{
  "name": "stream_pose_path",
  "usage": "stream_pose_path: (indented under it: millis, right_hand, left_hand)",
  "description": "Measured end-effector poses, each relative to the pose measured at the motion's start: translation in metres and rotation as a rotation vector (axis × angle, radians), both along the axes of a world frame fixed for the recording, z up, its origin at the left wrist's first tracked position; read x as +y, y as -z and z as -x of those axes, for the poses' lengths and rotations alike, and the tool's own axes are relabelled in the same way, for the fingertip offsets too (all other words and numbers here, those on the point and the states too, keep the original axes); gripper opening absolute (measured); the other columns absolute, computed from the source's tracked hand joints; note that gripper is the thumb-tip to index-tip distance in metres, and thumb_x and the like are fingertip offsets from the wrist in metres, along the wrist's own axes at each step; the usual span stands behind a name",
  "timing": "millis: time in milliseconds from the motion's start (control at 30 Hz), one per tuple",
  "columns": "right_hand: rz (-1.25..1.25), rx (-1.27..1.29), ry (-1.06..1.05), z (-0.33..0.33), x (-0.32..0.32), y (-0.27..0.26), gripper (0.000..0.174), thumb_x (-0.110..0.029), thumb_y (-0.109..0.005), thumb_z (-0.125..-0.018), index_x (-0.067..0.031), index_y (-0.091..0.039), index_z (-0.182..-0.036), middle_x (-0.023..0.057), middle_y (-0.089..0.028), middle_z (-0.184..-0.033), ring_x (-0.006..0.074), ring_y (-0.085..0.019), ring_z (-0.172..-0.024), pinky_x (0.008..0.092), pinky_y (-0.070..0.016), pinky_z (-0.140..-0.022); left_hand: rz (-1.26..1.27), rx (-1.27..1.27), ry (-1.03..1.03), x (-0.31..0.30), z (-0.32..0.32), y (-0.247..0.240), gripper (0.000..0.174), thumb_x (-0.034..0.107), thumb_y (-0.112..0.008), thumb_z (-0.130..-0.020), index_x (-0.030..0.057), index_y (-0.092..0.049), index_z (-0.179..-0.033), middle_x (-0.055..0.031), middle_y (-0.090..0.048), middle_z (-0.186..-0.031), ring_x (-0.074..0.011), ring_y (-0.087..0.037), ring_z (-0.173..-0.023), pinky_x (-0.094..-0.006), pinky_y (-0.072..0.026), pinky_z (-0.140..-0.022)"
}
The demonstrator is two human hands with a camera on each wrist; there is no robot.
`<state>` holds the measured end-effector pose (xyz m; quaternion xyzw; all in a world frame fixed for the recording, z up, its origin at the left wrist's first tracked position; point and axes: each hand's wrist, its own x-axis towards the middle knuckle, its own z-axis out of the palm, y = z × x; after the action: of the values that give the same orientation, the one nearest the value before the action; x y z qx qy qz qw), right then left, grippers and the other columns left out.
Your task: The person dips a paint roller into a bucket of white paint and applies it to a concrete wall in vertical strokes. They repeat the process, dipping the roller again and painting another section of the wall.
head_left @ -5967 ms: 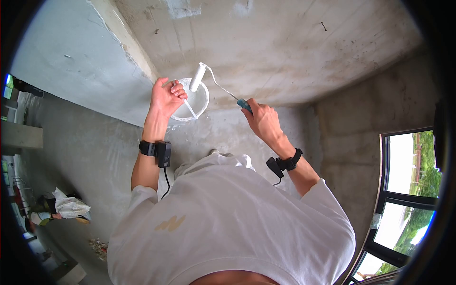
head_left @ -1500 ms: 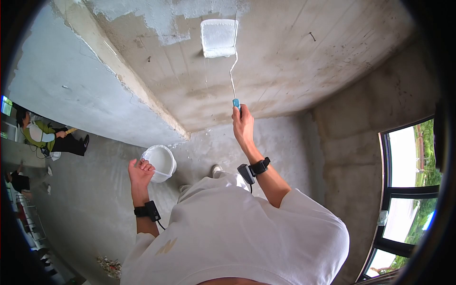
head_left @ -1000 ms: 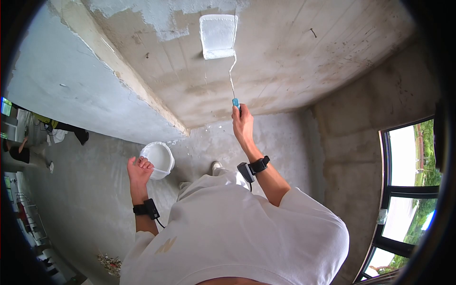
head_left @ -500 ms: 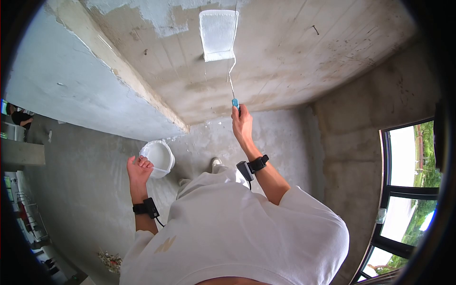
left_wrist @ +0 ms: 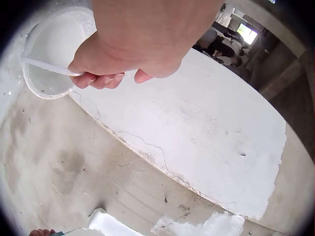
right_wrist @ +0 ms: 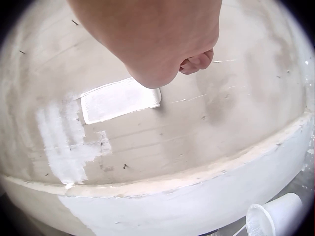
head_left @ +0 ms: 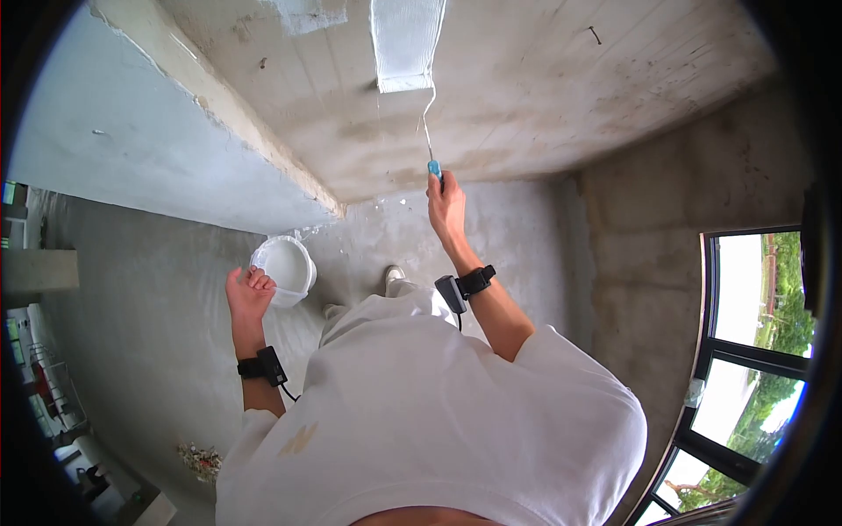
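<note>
My left hand [head_left: 251,295] grips the white handle [left_wrist: 49,67] of a plastic bucket [head_left: 309,273], which hangs at the left with white paint inside. In the right wrist view the bucket's outer wall [right_wrist: 288,211] shows at the lower right. My right hand [head_left: 448,209] is wrapped round the blue grip [head_left: 434,168] of a paint roller, arm stretched forward. The white roller head [head_left: 406,85] lies against the bare wall at the lower end of a fresh white strip [head_left: 409,39]. From the right wrist, my hand hides the roller's grip and most of its wire frame.
A pale painted wall [head_left: 158,149] juts out at the left, with a rough bare edge. Nails stick out of the grey wall, one nail [head_left: 595,35] right of the strip. Black-framed windows [head_left: 745,351] are at the right. Debris [head_left: 200,460] lies on the floor behind.
Six seconds ago the roller head was over the bucket. During the last second and a half it has rolled down the wall, lengthening the white strip. My left hand keeps hold of the bucket's handle.
</note>
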<state>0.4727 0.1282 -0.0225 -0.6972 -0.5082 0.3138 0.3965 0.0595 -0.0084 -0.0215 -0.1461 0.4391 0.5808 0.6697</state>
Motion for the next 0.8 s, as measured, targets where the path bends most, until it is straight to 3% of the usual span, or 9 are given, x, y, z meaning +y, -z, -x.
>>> stream_pose_path:
  millis: [800]
  right_hand:
    - [0.022,-0.071,-0.009,-0.007,0.008,0.057,0.037,-0.031,-0.053,-0.097,0.0038,-0.056,-0.085,0.0146,-0.06,-0.066,0.027,-0.058,-0.06,0.042,-0.0451,-0.059]
  left_hand:
    - [0.064,-0.004,-0.048,-0.008,0.002,0.002,0.025,0.032,-0.05,-0.087,0.0071,-0.048,-0.082,0.0007,-0.034,-0.06,-0.0134,-0.032,-0.054,-0.0303,-0.0307,-0.061]
